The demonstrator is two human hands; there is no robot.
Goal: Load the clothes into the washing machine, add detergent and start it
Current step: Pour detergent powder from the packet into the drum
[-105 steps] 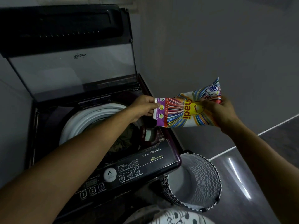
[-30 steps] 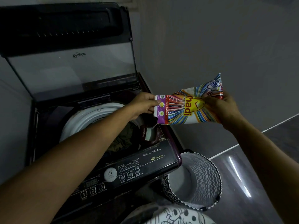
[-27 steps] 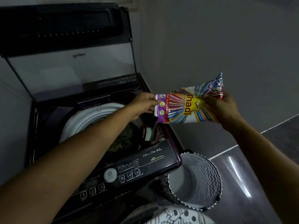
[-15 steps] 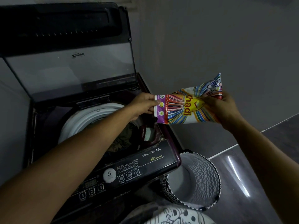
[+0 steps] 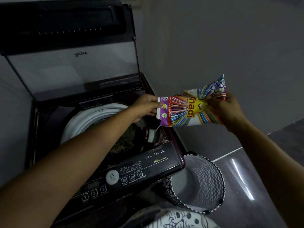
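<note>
A dark top-loading washing machine (image 5: pixel 172 163) stands with its glass lid (image 5: pixel 74 69) raised. Dark clothes (image 5: pixel 126 140) lie in its white-rimmed drum (image 5: pixel 85 119). I hold a colourful detergent packet (image 5: pixel 189 109) sideways over the machine's right edge. My left hand (image 5: pixel 144 107) pinches its purple end, and my right hand (image 5: pixel 225 111) grips its far end. A thin stream of powder (image 5: pixel 157 128) falls from the packet's lower left corner into the small detergent tray (image 5: pixel 153 137) beside the drum.
The control panel (image 5: pixel 115 178) with a round dial and buttons faces me at the machine's front. A zigzag-patterned laundry basket (image 5: pixel 199 181) stands on the glossy floor right of the machine. Grey walls close in behind and to the right.
The packet's right end has risen slightly since the earliest frame, tilting the purple end down. Powder now shows falling from its corner. Both hands stay on the packet.
</note>
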